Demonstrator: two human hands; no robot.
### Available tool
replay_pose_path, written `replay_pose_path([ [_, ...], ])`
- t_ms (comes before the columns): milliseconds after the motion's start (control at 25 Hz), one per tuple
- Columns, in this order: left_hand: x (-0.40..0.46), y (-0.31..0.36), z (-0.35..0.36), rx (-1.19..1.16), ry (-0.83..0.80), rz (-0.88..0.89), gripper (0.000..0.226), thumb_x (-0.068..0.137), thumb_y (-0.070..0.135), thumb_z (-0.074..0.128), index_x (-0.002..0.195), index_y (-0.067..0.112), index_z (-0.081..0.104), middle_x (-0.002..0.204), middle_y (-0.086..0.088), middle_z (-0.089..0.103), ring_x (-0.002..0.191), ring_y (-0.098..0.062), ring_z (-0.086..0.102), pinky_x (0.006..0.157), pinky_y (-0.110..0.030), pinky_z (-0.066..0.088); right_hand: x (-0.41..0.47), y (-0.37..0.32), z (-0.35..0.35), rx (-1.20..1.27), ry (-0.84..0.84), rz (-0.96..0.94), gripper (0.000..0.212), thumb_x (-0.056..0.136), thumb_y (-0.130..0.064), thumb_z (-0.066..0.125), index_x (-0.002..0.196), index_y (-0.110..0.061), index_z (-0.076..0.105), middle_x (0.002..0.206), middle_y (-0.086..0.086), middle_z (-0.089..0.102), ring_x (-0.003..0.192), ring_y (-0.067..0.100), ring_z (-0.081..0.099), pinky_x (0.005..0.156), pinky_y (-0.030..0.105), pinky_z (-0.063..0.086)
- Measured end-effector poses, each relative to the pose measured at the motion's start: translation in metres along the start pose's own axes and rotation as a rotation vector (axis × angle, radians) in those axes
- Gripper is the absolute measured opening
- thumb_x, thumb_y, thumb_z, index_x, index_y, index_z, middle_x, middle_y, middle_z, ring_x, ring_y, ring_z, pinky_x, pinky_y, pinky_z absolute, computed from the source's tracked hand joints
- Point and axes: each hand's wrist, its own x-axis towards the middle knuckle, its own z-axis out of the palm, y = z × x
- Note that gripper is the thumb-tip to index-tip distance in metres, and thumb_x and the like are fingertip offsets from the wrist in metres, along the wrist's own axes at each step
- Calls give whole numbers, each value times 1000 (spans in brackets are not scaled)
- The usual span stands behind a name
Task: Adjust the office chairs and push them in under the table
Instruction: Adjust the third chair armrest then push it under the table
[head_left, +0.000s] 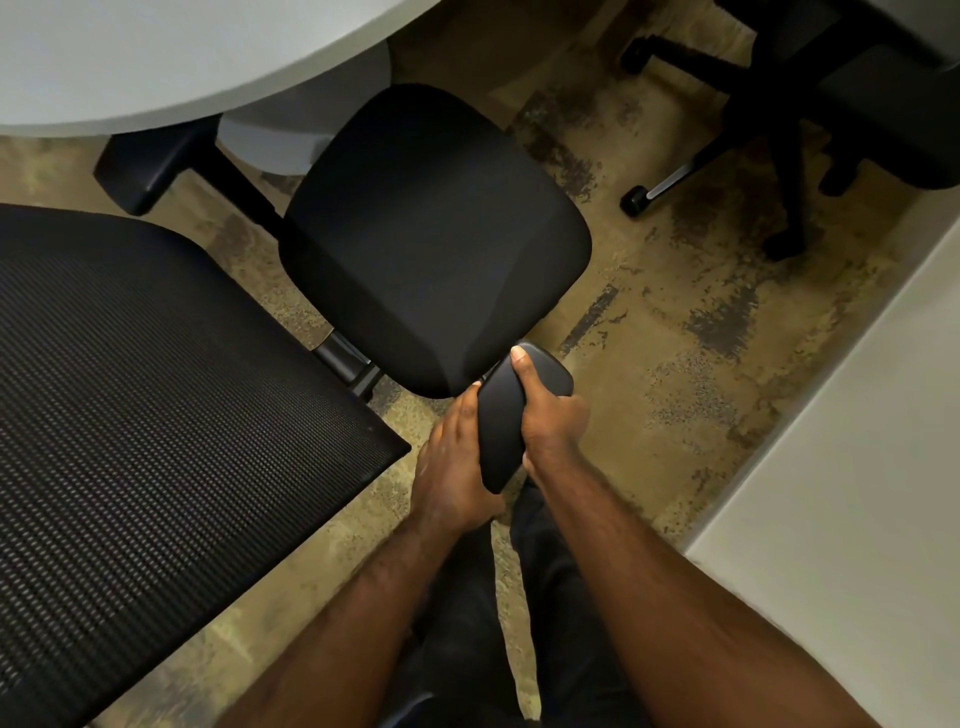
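Observation:
A black office chair with a padded seat stands in the middle, its mesh backrest filling the left. Its near armrest is gripped from both sides: my left hand wraps its left edge, and my right hand holds the right edge with the thumb lying on top. The far armrest sits partly under the edge of the white round table at the top left. The seat's front edge lies near the table's rim.
A second black chair stands at the top right, its star base and casters on the mottled brown floor. A white wall runs along the right. The table's grey pedestal stands behind the seat.

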Motion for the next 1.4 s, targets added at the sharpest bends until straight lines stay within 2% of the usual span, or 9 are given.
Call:
replay_pose_path([
  [240, 2, -11, 3, 23, -8, 29, 137, 49, 31, 89, 150, 30, -4, 158, 2, 19, 141, -21, 25, 109, -44, 34, 1, 10, 6, 54, 20, -5, 98, 33, -77, 79, 104, -10, 66, 101, 2, 71, 85, 16, 67, 73, 37, 60],
  [480, 9, -17, 3, 59, -31, 97, 134, 53, 30, 87, 151, 28, -4, 158, 0, 20, 140, -23, 27, 111, -44, 34, 7, 19, 8, 128, 33, 15, 96, 37, -76, 81, 106, -11, 66, 100, 2, 72, 86, 18, 68, 74, 40, 61],
  [760, 21, -27, 15, 82, -60, 76, 129, 60, 32, 85, 153, 23, -5, 159, 0, 16, 143, -22, 22, 114, -45, 29, 19, 31, 18, 142, 41, 33, 103, 36, -76, 81, 111, -8, 64, 104, 5, 70, 91, 24, 68, 78, 46, 60],
  [1240, 34, -46, 38, 98, -35, 61, 134, 54, 29, 88, 149, 32, -8, 157, 1, 20, 139, -23, 24, 112, -46, 26, 45, 56, 25, 167, 46, 32, 94, 40, -75, 79, 106, -10, 64, 99, 3, 70, 86, 21, 68, 74, 43, 61],
  [1400, 33, -47, 38, 112, -41, 61, 137, 53, 29, 88, 149, 32, -9, 157, 1, 19, 140, -22, 24, 112, -46, 25, 46, 56, 23, 119, 20, 30, 99, 42, -76, 78, 113, -8, 63, 104, 4, 70, 91, 22, 67, 80, 45, 59],
])
